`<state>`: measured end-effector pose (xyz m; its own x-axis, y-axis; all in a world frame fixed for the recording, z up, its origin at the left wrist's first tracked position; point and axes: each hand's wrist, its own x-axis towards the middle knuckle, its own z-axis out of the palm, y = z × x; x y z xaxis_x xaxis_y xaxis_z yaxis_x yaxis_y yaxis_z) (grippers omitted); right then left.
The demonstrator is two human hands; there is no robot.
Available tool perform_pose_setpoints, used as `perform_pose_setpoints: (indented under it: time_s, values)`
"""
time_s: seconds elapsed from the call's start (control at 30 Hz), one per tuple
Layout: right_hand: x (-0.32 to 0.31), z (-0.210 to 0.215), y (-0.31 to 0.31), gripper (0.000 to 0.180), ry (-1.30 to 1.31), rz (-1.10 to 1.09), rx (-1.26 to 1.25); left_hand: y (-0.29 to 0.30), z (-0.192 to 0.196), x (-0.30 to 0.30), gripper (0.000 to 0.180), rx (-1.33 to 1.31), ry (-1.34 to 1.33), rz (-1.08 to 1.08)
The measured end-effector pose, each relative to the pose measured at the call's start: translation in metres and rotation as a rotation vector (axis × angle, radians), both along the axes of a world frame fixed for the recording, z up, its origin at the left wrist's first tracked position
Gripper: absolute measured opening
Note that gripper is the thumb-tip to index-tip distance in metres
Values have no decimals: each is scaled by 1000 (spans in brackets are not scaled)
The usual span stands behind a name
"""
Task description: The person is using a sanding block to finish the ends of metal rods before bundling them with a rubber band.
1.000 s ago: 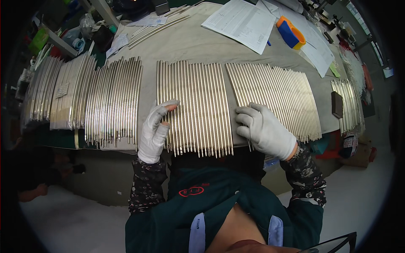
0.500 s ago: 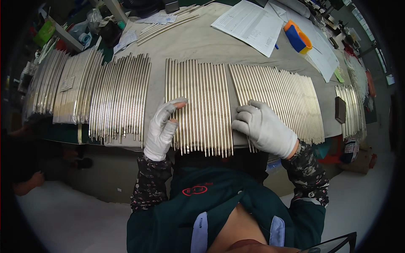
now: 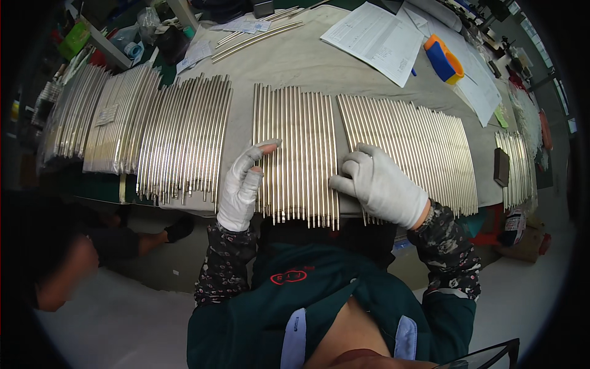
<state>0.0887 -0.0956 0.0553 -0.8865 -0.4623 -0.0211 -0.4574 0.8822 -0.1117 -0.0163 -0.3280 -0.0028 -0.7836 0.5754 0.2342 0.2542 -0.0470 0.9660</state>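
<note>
Silvery metal rods lie side by side in flat rows across the cloth-covered table. My left hand (image 3: 241,189), in a white glove with bare fingertips, is at the left edge of the middle row of rods (image 3: 295,141); its thumb and forefinger are apart. Gloved in white too, my right hand (image 3: 382,187) lies over the left edge of the right row of rods (image 3: 412,154). Its fingers are curled, and one digit reaches to the right edge of the middle row. What is under those curled fingers is hidden.
Left of the middle are another row of rods (image 3: 184,135) and plastic-wrapped bundles (image 3: 117,126). Loose rods (image 3: 258,40), paper sheets (image 3: 375,40) and a blue-orange tool (image 3: 444,60) are at the back. A dark block (image 3: 501,167) rests by rods at right. Another person's limb (image 3: 67,273) shows at left.
A digit of my right hand has stretched left to the middle row's edge. My left hand stays by that row. The view has shifted slightly, and the other person at left has come further in.
</note>
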Motion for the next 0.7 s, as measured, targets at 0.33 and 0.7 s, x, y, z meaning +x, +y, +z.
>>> perform_pose_setpoints:
  time_s: [0.33, 0.7]
  values:
    - [-7, 0, -5, 29, 60, 14, -81, 0, 1, 1, 57, 11, -5, -8]
    - [-19, -2, -10, 16, 96, 72, -84, 1, 4, 1, 58, 11, -11, -19]
